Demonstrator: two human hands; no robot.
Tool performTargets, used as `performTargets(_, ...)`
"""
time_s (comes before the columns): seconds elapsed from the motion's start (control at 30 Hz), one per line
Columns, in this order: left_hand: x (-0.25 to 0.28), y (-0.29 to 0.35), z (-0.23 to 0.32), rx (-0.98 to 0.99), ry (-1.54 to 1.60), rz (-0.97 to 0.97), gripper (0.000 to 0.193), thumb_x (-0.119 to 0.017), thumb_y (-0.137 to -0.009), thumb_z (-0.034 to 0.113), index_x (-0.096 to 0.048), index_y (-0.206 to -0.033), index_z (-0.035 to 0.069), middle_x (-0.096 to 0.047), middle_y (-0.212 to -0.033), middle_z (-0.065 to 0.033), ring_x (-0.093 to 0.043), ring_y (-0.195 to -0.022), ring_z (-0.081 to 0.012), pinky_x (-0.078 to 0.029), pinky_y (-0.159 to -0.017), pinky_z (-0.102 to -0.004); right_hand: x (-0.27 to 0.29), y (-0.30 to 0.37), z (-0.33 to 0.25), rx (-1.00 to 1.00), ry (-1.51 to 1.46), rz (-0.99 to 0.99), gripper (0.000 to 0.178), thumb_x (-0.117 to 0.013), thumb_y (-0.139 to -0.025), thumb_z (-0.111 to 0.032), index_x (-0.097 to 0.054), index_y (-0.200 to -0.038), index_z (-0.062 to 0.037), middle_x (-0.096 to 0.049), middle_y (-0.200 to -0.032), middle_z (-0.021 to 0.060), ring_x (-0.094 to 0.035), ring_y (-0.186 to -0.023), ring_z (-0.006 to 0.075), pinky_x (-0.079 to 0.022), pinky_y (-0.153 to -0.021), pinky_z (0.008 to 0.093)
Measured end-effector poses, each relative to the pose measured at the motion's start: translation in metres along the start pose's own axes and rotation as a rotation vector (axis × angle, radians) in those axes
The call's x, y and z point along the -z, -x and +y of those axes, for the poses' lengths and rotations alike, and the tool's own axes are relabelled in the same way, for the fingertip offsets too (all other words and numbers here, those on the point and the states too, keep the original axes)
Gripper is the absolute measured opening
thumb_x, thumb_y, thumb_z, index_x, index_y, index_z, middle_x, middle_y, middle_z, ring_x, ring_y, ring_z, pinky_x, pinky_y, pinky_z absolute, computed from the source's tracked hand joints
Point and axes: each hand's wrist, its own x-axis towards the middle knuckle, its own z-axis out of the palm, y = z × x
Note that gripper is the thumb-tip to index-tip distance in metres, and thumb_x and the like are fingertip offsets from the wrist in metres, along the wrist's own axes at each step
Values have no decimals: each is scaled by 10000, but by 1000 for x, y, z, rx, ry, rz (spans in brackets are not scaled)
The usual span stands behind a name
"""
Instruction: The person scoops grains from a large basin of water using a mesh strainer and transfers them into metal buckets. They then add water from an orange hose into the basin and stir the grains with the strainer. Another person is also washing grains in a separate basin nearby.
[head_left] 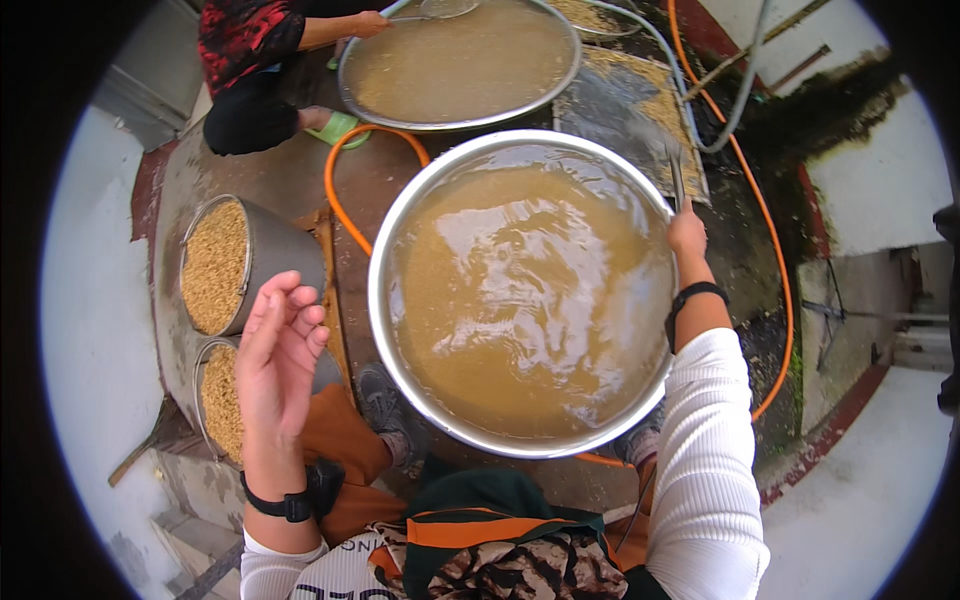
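Your right hand (687,234) is at the right rim of the large metal basin (377,300), right of the frame's center. Its fingers are wrapped around the lower end of 1 slim metal handle (678,180). The handle extends from the fist toward the top of the frame, just outside the basin rim. Its far end is blurred; the shape there cannot be determined.

Your left hand (275,355) is raised in the left-center of the frame, palm toward the basin. Its 4 fingers are loosely curled with gaps at the tips, and they hold nothing. The hand is apart from the basin and overlaps 2 gray buckets in the view; the upper bucket (285,250) and the lower bucket (327,372) both contain tan grain (213,270).

The basin occupies the center of the frame, between your 2 hands, and contains cloudy brown water (520,300) with a rippled, reflective surface. Your right fingers are outside this water.

At the top of the frame, a co-worker's hand (370,23) grips 1 round strainer (449,8) over a second basin (450,126). An orange hose (340,200) loops between the 2 basins.
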Motion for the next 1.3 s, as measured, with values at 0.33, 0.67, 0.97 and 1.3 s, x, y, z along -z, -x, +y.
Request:
performTargets(0.33,3,-5,-6,73,-64,-35,383,-476,-960,198,-432,-1296,20,-512,-1250,-121,-531,-1103,-194,-459,-906,-322,44,63,30,-108,-1292,-3,217,-643,-871,-225,-501,-920,-68,-439,-590,-33,-402,-415,70,-352,-371,228)
performTargets(0.67,65,-9,-127,494,-254,155,590,-561,-896,284,-312,-1395,93,-376,-1385,-125,-307,-1292,-270,-173,-1028,-603,0,361,59,-429,-1560,130,245,-580,-813,42,-423,-851,-143,-490,-804,-15,-512,-706,116,-451,-614,264)
performTargets(0.97,133,10,-220,868,-324,320,686,-504,-928,315,-130,-1469,122,-29,-1527,-190,-70,-1397,-388,-131,-1021,-682,-105,421,84,-721,-1488,367,263,-563,-792,92,-403,-927,-66,-431,-866,24,-485,-787,157,-421,-738,287)
performTargets(1.3,145,-8,-237,960,-205,369,633,-436,-946,380,-194,-1450,83,-144,-1505,-176,-156,-1379,-366,-77,-1040,-670,-126,416,69,-757,-1604,396,447,-551,-873,33,-348,-1269,-8,-497,-1192,120,-513,-1041,232,-392,-911,329)
